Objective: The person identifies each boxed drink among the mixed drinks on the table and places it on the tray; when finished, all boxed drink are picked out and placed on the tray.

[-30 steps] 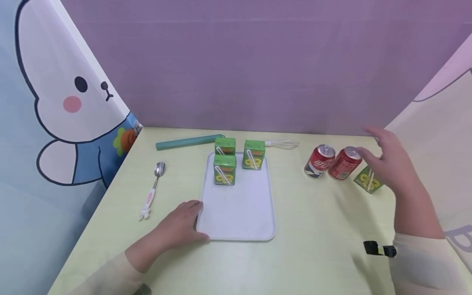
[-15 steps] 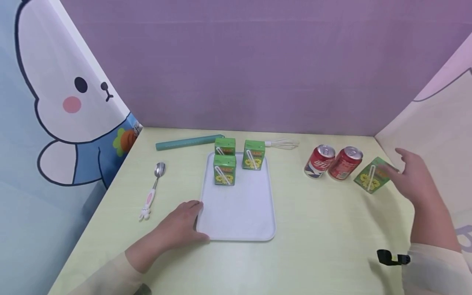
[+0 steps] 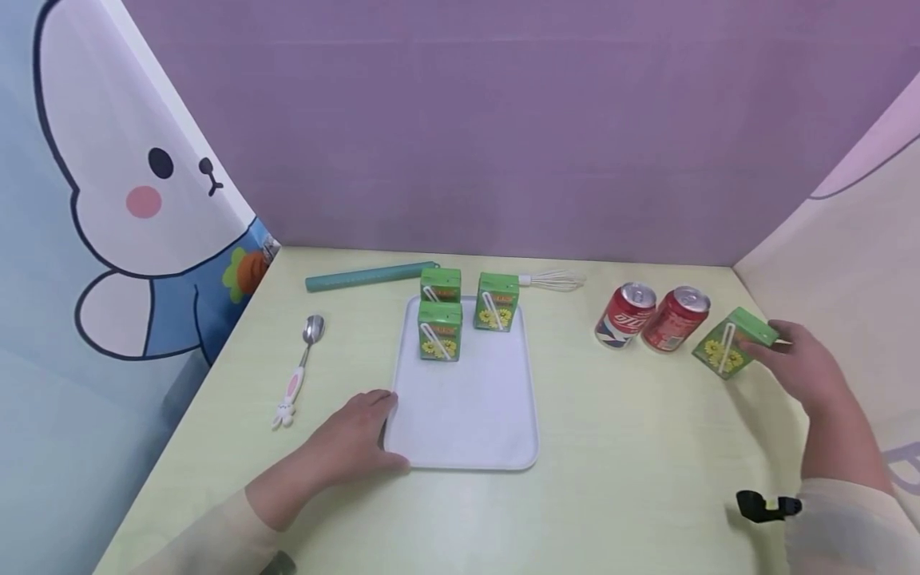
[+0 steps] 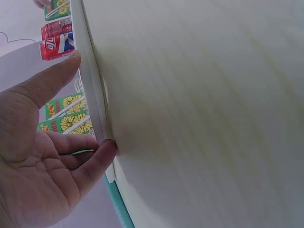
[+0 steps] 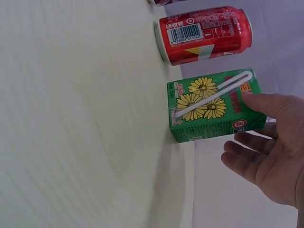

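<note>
My right hand point(image 3: 805, 363) pinches the top of a green drink carton point(image 3: 727, 347) with yellow flowers and a white straw. In the right wrist view the thumb lies on the carton's front and the index finger reaches behind it; the other fingers are loosely bent below. My left hand point(image 3: 348, 447) rests at the near left corner of a white tray point(image 3: 467, 423). Its thumb and fingertips touch the tray's rim in the left wrist view. Three more green cartons point(image 3: 440, 339) stand at the tray's far end, one partly hidden behind another.
Two red soda cans point(image 3: 624, 318) stand side by side between the tray and the held carton. A spoon point(image 3: 296, 375) with a rabbit handle lies left of the tray. Behind it lie a teal stick point(image 3: 366, 277) and a white whisk point(image 3: 553, 279). Purple cloth backs the table.
My right hand has moved from above the right soda can, to the right and down, and has taken hold of the green carton there. The left hand and tray stay put.
</note>
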The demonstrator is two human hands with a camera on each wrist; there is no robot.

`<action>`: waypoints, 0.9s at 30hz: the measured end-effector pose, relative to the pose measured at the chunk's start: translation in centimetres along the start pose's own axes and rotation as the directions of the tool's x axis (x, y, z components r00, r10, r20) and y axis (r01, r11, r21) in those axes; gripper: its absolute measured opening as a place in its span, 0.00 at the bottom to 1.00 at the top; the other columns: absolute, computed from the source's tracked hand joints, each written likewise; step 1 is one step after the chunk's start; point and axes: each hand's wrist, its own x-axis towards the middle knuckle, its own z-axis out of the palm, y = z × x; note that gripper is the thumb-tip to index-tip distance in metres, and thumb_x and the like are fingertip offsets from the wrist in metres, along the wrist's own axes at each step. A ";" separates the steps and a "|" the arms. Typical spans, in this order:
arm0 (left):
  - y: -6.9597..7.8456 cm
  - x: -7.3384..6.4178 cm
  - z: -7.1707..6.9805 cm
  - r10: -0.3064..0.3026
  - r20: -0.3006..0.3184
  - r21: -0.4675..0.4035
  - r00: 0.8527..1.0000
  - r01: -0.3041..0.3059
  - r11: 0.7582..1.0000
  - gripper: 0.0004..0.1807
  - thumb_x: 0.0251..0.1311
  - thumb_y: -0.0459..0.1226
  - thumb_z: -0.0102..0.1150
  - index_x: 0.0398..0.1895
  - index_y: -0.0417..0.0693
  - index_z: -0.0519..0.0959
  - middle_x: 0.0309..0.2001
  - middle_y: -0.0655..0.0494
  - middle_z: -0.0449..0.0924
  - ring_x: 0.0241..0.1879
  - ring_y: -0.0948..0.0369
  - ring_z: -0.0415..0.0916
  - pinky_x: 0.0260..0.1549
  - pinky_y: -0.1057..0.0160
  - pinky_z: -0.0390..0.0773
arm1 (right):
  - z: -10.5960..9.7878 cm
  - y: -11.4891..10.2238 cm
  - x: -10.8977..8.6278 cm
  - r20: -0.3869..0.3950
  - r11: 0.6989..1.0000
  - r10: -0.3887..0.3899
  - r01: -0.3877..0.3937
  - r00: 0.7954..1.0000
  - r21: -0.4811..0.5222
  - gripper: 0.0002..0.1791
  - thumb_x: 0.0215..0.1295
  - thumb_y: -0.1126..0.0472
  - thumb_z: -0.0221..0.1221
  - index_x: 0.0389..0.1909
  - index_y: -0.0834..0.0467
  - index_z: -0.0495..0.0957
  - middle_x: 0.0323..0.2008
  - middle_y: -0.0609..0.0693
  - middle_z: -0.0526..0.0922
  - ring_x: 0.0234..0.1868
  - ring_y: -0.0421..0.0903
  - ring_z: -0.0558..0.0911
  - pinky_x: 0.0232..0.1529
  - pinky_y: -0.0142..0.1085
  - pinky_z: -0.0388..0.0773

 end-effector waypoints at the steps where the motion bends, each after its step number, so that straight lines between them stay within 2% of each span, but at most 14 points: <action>1: 0.0 0.0 0.0 -0.002 0.000 0.000 1.000 0.002 1.000 0.55 0.39 0.56 0.77 0.68 0.34 0.67 0.66 0.42 0.70 0.67 0.47 0.66 0.69 0.50 0.67 | 0.1 0.0 0.0 0.001 1.000 0.000 0.000 1.000 0.002 0.52 0.71 0.38 0.50 0.73 0.74 0.40 0.64 0.82 0.58 0.61 0.78 0.62 0.51 0.71 0.66; 5: 0.0 0.0 0.0 0.006 -0.007 -0.001 1.000 -0.006 1.000 0.55 0.39 0.56 0.77 0.67 0.34 0.67 0.66 0.41 0.70 0.66 0.46 0.66 0.68 0.50 0.67 | 0.3 0.0 0.1 -0.022 1.000 -0.014 0.013 1.000 -0.008 0.48 0.71 0.40 0.50 0.71 0.76 0.47 0.60 0.80 0.64 0.56 0.73 0.68 0.45 0.63 0.73; 7: 0.1 0.0 0.0 0.011 -0.009 -0.001 1.000 -0.011 1.000 0.54 0.40 0.56 0.77 0.67 0.34 0.67 0.66 0.41 0.70 0.66 0.46 0.66 0.68 0.50 0.67 | 0.3 0.0 0.1 -0.033 1.000 -0.016 0.015 0.999 -0.016 0.47 0.71 0.40 0.51 0.70 0.76 0.51 0.58 0.77 0.67 0.48 0.62 0.77 0.41 0.54 0.76; 9: 0.1 0.0 -0.1 0.016 -0.008 0.001 1.000 -0.016 1.000 0.54 0.40 0.56 0.77 0.67 0.33 0.67 0.66 0.41 0.70 0.66 0.46 0.66 0.68 0.50 0.67 | 0.3 0.0 0.1 -0.039 1.000 -0.011 0.011 0.999 -0.017 0.46 0.70 0.40 0.52 0.68 0.76 0.54 0.55 0.75 0.70 0.39 0.47 0.80 0.36 0.44 0.77; 12: 0.1 -0.1 -0.2 0.017 -0.004 0.004 1.000 -0.017 1.000 0.54 0.40 0.55 0.76 0.67 0.33 0.67 0.66 0.40 0.70 0.66 0.46 0.66 0.68 0.50 0.68 | 0.3 -0.2 0.1 -0.038 1.000 0.002 -0.002 0.999 -0.007 0.46 0.69 0.39 0.54 0.67 0.75 0.56 0.54 0.72 0.72 0.31 0.27 0.75 0.32 0.34 0.74; 14: 0.2 -0.1 -0.2 0.013 -0.002 0.004 1.000 -0.013 1.000 0.54 0.40 0.55 0.76 0.68 0.34 0.67 0.66 0.41 0.70 0.66 0.46 0.66 0.68 0.50 0.68 | 0.3 -0.3 -0.1 -0.037 1.000 0.013 -0.013 0.999 0.000 0.47 0.68 0.38 0.54 0.67 0.75 0.56 0.55 0.71 0.72 0.30 0.24 0.73 0.32 0.33 0.74; 17: 0.3 -0.1 -0.3 0.003 0.001 -0.001 1.000 -0.003 1.000 0.54 0.40 0.56 0.77 0.68 0.34 0.66 0.66 0.41 0.69 0.67 0.46 0.66 0.68 0.50 0.67 | 0.4 -0.8 -0.2 -0.041 1.000 0.017 -0.017 0.999 -0.006 0.48 0.67 0.36 0.54 0.68 0.74 0.56 0.56 0.71 0.72 0.34 0.30 0.74 0.36 0.40 0.75; 20: 0.3 -0.1 -0.3 0.003 0.002 -0.005 1.000 -0.003 1.000 0.54 0.40 0.56 0.77 0.68 0.33 0.67 0.66 0.41 0.69 0.66 0.46 0.66 0.68 0.50 0.67 | 0.4 -1.4 -0.5 -0.043 1.000 0.015 -0.016 0.999 -0.025 0.49 0.65 0.34 0.54 0.68 0.72 0.57 0.56 0.71 0.72 0.42 0.48 0.79 0.39 0.49 0.76; 22: 0.3 -0.1 -0.3 0.007 0.002 -0.005 1.000 -0.007 1.000 0.54 0.40 0.55 0.77 0.67 0.33 0.67 0.66 0.41 0.70 0.66 0.46 0.66 0.68 0.50 0.68 | 0.4 -1.9 -0.7 -0.046 0.999 0.010 -0.012 0.999 -0.042 0.49 0.65 0.33 0.54 0.68 0.71 0.58 0.56 0.70 0.72 0.48 0.59 0.77 0.40 0.53 0.76; 24: 0.4 -0.1 -0.3 0.009 0.004 -0.006 1.000 -0.009 1.000 0.54 0.40 0.55 0.77 0.67 0.33 0.67 0.65 0.40 0.70 0.66 0.45 0.67 0.68 0.50 0.68 | 0.3 -2.5 -1.0 -0.039 0.999 0.002 -0.004 0.999 -0.045 0.48 0.65 0.33 0.54 0.67 0.69 0.59 0.56 0.70 0.73 0.50 0.62 0.76 0.39 0.55 0.76; 27: 0.5 -0.2 -0.4 0.007 0.007 -0.009 1.000 -0.007 1.000 0.54 0.40 0.55 0.77 0.67 0.32 0.67 0.65 0.40 0.70 0.66 0.45 0.66 0.68 0.49 0.68 | 0.0 -3.5 -1.3 -0.036 0.997 -0.030 0.028 0.999 -0.075 0.44 0.65 0.34 0.56 0.65 0.67 0.63 0.54 0.69 0.76 0.43 0.53 0.79 0.36 0.50 0.76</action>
